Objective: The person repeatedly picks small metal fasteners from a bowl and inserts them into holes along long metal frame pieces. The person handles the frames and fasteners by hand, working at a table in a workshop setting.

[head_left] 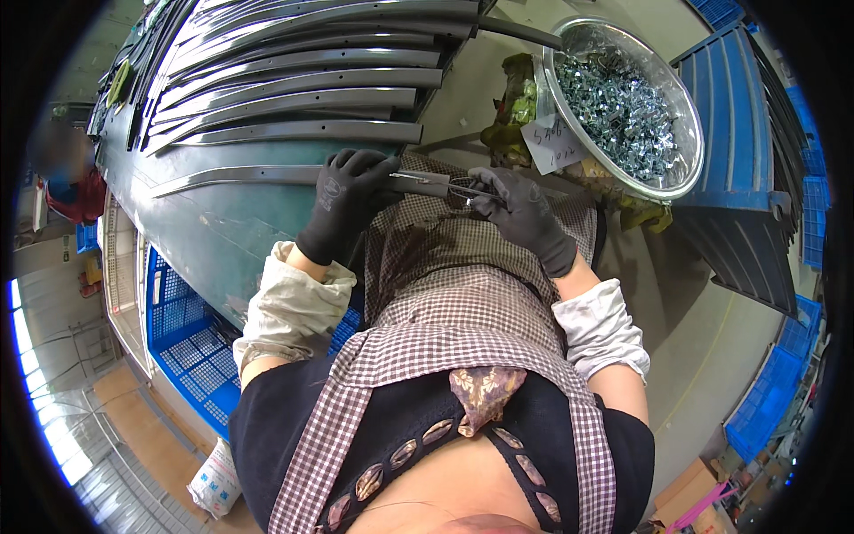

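My left hand [353,189], in a black work glove, is closed around a long dark trim strip [258,174] near its right end. The strip lies across the green table's near edge, and that end sticks out over my checked apron. At its tip, my gloved right hand [516,206] pinches a thin dark piece, with a small shiny metal bit beside the fingertips. I cannot make out exactly what this piece is. Beyond my hands, several similar dark strips [294,98] lie side by side on the green table [213,214].
To the far right stands a big round metal basin [694,169] heaped with small metal clips [623,116], a paper label [551,144] at its side. A blue bin [729,142] stands right of it. Blue crates [191,343] sit below the table at left. Another person [76,178] is at far left.
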The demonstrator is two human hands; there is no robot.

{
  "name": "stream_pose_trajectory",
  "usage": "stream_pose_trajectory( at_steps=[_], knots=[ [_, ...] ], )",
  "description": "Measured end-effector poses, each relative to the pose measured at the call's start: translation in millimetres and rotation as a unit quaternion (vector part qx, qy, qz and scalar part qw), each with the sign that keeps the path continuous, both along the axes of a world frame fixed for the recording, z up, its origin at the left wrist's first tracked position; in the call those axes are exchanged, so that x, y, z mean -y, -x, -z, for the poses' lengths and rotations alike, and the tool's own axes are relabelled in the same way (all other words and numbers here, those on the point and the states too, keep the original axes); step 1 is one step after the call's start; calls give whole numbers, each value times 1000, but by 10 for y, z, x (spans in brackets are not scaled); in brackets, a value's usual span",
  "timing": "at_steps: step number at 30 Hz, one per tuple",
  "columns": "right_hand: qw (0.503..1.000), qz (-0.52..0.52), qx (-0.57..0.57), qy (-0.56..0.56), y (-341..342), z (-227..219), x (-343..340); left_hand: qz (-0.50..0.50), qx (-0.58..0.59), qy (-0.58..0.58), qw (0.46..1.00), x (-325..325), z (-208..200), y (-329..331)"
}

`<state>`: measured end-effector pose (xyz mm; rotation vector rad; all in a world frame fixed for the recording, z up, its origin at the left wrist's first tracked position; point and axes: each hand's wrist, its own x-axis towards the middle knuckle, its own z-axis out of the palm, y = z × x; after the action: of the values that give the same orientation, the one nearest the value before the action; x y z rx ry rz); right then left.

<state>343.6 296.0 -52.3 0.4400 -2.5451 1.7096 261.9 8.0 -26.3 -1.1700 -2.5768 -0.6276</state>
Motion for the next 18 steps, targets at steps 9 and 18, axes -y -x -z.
stream_pose_trajectory(
  at_steps=[9, 18],
  knots=[
    [999, -41, 30, -8, 179, -39, 117, 45, 18, -4, 999, -33, -20, -13],
    [993, 75, 17, -94, -283, -83, -438, 24, 22, 15, 999, -67, -98, -62]
  ],
)
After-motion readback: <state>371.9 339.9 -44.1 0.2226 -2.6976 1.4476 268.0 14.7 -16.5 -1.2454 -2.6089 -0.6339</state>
